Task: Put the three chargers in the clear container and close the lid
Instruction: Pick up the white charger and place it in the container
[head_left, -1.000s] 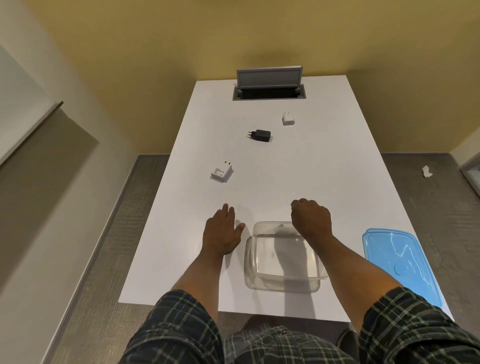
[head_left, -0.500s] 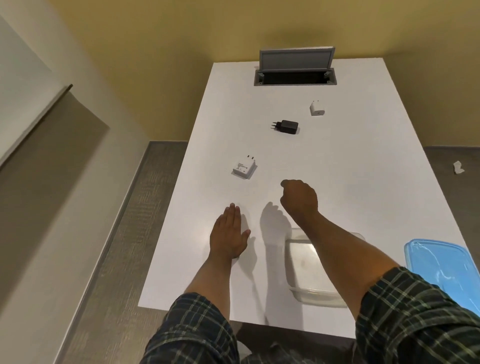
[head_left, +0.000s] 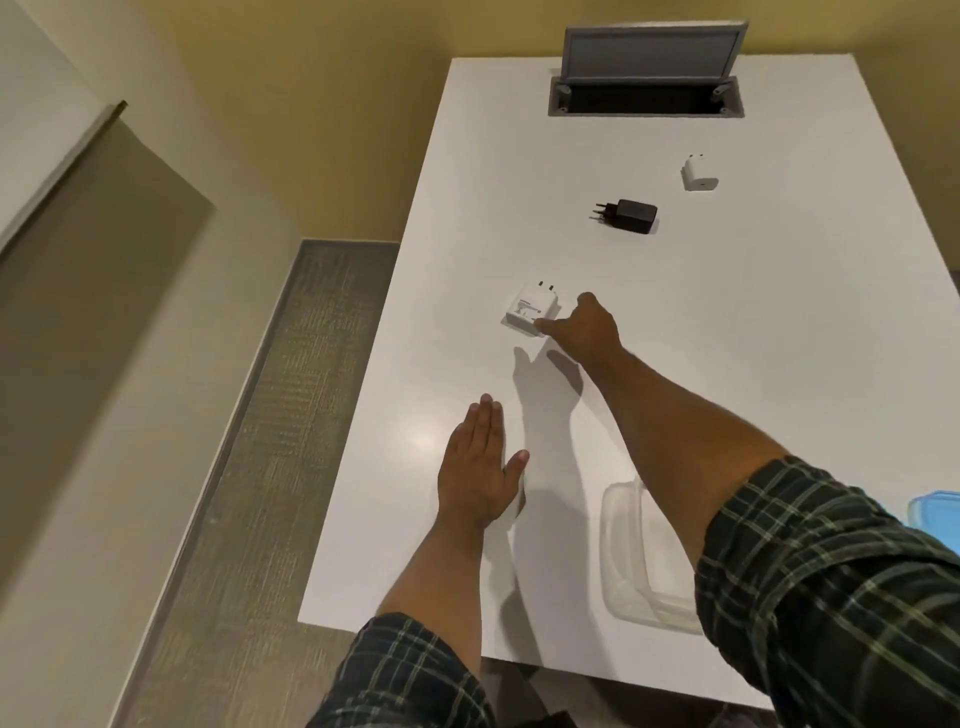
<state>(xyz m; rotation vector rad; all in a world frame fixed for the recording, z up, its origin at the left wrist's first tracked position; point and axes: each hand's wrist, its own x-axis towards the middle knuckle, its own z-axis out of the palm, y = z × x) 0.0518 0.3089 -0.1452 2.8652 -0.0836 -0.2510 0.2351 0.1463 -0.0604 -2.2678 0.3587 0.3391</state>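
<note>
Three chargers lie on the white table (head_left: 779, 338). A large white charger (head_left: 530, 313) sits mid-table; my right hand (head_left: 584, 328) reaches it, thumb and a finger touching its right side, not closed around it. A black charger (head_left: 628, 216) lies farther back, and a small white charger (head_left: 697, 173) beyond it to the right. My left hand (head_left: 480, 470) rests flat on the table, fingers together, holding nothing. The clear container (head_left: 631, 561) stands near the front edge, partly hidden by my right arm. A corner of the blue lid (head_left: 935, 514) shows at the right edge.
A grey cable hatch (head_left: 647, 78) stands with its flap raised at the table's far end. The table's left edge drops to grey carpet (head_left: 291, 415) beside a pale wall. Yellow wall lies behind.
My right hand moved from over the clear container forward and left to the large white charger. My left hand stayed flat on the table. The view shifted left.
</note>
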